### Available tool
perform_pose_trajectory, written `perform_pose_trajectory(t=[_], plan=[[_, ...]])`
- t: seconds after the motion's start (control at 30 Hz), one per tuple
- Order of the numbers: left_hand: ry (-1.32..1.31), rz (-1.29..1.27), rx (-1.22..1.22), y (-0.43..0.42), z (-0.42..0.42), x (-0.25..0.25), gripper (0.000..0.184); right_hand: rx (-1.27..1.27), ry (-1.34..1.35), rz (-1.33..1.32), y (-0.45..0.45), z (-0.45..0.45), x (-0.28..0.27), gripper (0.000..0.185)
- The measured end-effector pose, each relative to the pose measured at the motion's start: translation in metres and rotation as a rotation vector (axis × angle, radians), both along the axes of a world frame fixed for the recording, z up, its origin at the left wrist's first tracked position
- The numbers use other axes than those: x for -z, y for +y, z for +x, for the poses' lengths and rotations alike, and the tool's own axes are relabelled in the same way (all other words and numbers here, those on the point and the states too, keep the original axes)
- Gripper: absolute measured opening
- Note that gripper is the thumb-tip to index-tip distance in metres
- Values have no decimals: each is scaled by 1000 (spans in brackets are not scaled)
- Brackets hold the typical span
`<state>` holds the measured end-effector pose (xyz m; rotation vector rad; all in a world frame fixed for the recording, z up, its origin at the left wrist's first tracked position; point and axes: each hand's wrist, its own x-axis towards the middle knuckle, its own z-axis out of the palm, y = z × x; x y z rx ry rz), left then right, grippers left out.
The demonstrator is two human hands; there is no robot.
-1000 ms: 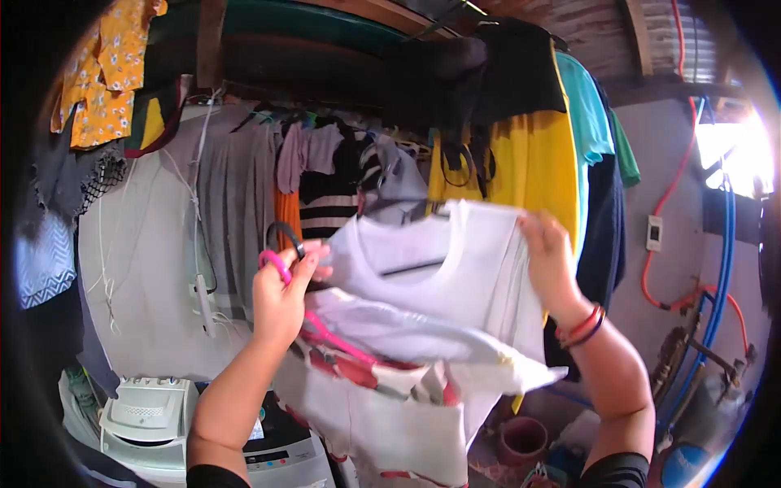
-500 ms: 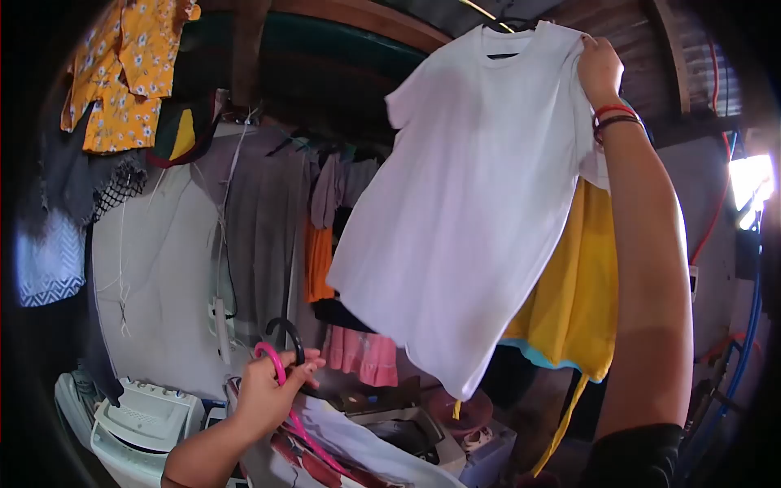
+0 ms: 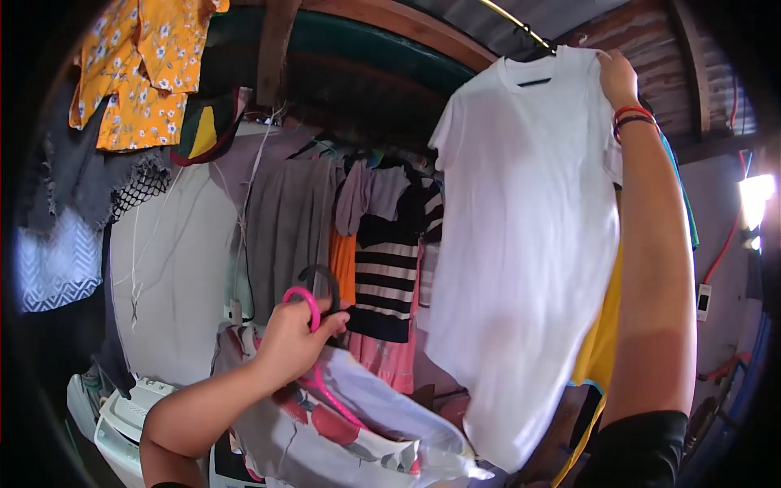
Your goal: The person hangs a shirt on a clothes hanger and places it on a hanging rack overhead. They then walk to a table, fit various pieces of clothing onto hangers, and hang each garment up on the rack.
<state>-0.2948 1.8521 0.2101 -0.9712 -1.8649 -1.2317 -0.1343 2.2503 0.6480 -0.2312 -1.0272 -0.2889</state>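
My right hand [image 3: 620, 80] is raised at the upper right, its fingers closed on the shoulder of a white T-shirt [image 3: 521, 211]. The shirt hangs on a dark hanger [image 3: 535, 81] just under a thin rod [image 3: 511, 19]. Lower down, my left hand [image 3: 294, 337] grips a pink hanger [image 3: 342, 400] and a black hanger [image 3: 332, 286] by their necks. Below that hand droop a whitish garment [image 3: 386, 398] and a red, white and grey patterned one [image 3: 333, 424]. A yellow garment [image 3: 600, 337] hangs behind the T-shirt, partly hidden by my right arm.
Orange floral clothing [image 3: 154, 73] hangs at the upper left above a blue-white zigzag cloth [image 3: 61, 268]. Along the back hang a grey garment [image 3: 289, 228] and a black-and-white striped one [image 3: 382, 285]. A white washing machine [image 3: 122, 427] stands at the lower left.
My left hand has risen and moved right with the hangers, bringing the garments below it further into view. The T-shirt and my right hand appear lower and further right as the view shifts.
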Motion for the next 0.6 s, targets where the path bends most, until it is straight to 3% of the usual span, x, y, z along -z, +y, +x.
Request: perform_pose_trajectory(t=[0.1,0.17,0.23,0.27,0.37,0.47,0.5,0.6], plan=[[116,12,-75,6,-8,-28,26,283,156,-15,-51,6,56,43],[190,69,-98,11,-17,-51,30,272,190,459,-87,8,92,42],[216,132,-111,14,-27,-79,32,-145,-489,465,-109,4,143,38],[231,157,-116,15,-34,-95,33,-321,-955,383,-130,7,184,37],[374,253,-115,19,-51,-144,34,-449,-1611,248,-155,6,262,35],[408,299,-128,21,-41,-172,32,-583,-1475,161,-144,2,283,36],[403,311,-118,23,-37,-178,31,-881,-1482,135,-140,-2,280,42],[423,348,-67,31,-35,-190,29,-1442,-1419,-279,-145,11,277,39]])
